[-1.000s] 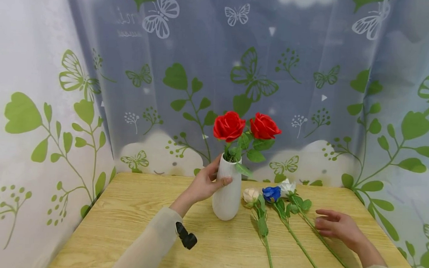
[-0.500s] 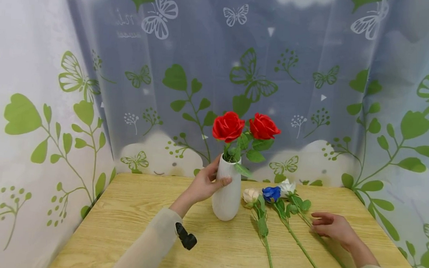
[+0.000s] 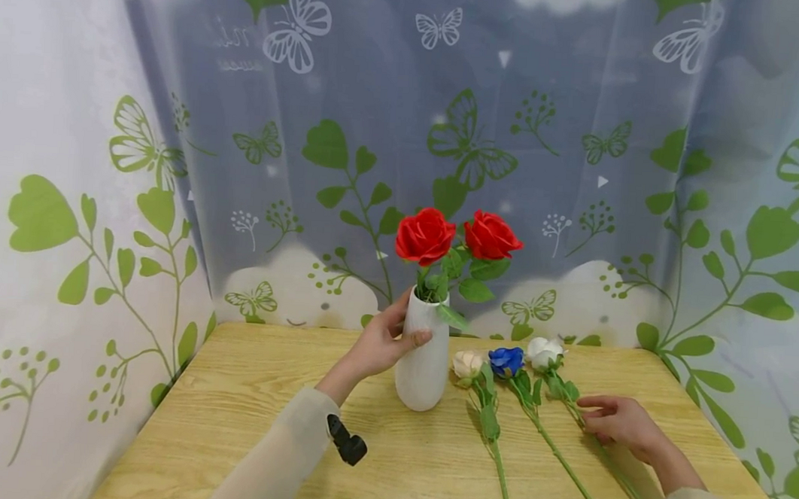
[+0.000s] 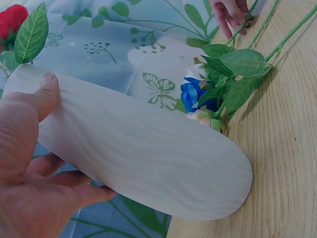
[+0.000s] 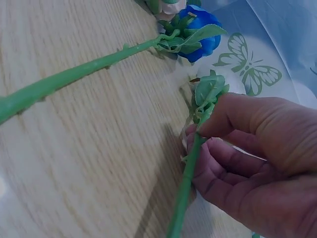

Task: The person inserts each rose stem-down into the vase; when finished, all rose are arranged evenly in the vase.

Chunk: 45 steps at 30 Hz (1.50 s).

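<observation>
My left hand (image 3: pixel 384 339) grips a white ribbed vase (image 3: pixel 423 367) near its top, thumb across the front, fingers behind. The vase stands upright on the table. Two red roses (image 3: pixel 426 236) with green leaves rise out of it. At the right, my right hand (image 3: pixel 624 425) pinches the green stem of a white rose (image 3: pixel 545 353) below its leaves. In the right wrist view, thumb and fingers close round that stem (image 5: pixel 187 173), which casts a shadow on the wood. The white bloom is mostly hidden there.
A blue rose (image 3: pixel 505 360) and a cream rose (image 3: pixel 468 365) lie between the vase and my right hand, stems toward the front. The wooden table (image 3: pixel 249 392) meets a printed curtain (image 3: pixel 381 90) at the back and sides.
My right hand has moved slightly left onto the white rose's stem and pinched it. The white bloom has shifted a little to the right. The left hand and vase have stayed nearly still.
</observation>
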Each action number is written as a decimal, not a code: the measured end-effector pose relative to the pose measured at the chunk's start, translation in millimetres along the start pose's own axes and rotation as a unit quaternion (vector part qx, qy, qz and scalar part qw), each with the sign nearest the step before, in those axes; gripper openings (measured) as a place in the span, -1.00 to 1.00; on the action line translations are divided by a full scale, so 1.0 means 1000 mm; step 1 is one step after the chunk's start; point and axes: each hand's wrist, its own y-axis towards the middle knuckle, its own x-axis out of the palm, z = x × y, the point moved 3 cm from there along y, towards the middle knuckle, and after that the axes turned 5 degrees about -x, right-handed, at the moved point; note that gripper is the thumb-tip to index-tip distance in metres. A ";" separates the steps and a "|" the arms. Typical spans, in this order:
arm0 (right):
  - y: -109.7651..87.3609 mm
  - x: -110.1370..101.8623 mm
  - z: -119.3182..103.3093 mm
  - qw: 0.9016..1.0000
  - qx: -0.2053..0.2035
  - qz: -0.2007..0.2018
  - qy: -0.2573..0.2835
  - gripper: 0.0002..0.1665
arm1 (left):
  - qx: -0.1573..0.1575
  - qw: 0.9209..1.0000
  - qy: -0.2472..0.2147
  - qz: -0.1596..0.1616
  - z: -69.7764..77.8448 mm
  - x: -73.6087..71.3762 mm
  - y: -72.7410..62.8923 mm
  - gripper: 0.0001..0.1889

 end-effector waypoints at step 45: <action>-0.013 -0.006 -0.143 0.914 -0.214 0.050 0.342 -0.84 | 0.009 1.000 -0.006 -0.007 0.000 -0.001 0.000 -0.10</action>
